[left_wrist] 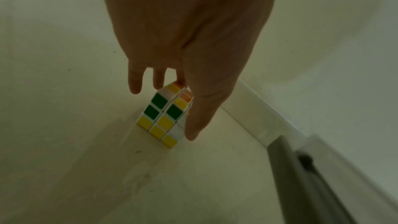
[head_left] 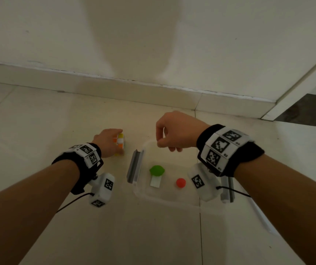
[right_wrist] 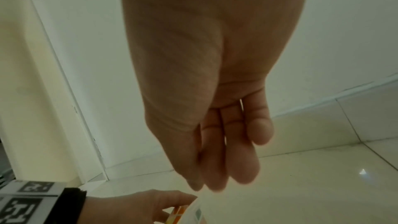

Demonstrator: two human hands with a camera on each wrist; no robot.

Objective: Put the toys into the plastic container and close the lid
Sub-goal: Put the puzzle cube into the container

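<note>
Item: puzzle cube (head_left: 120, 143). Location: on the tiled floor (head_left: 38, 131), just to the left of the clear plastic container (head_left: 164, 196), on the side nearer the wall. In the left wrist view the cube (left_wrist: 164, 114) appears tilted onto one edge, with green, yellow and orange stickers facing the camera; whether it is partly lifted off the floor cannot be told.

Holder: left hand (head_left: 108, 142). Fingers reach over the top of the cube and the thumb (left_wrist: 194, 125) lies down its right face, so the hand has a pinch on it; two fingers hang loose past the far corner. This hand is the nearer one by far and is already in contact.

Right hand (head_left: 174, 132): hovers above the far edge of the container, fingers loosely curled, holding nothing, as the right wrist view confirms.

Container contents: a green toy (head_left: 156, 170) near the middle, and a small red ball (head_left: 181, 183) toward the near right. Grey latches stand at the left side (head_left: 135, 167) and right side (head_left: 227, 190). No lid can be made out.

Relation governing the next move: the open container lies directly to the right of the cube. Judgement: a short lift and carry rightward, clearing the upright left latch, would place it inside.
</note>
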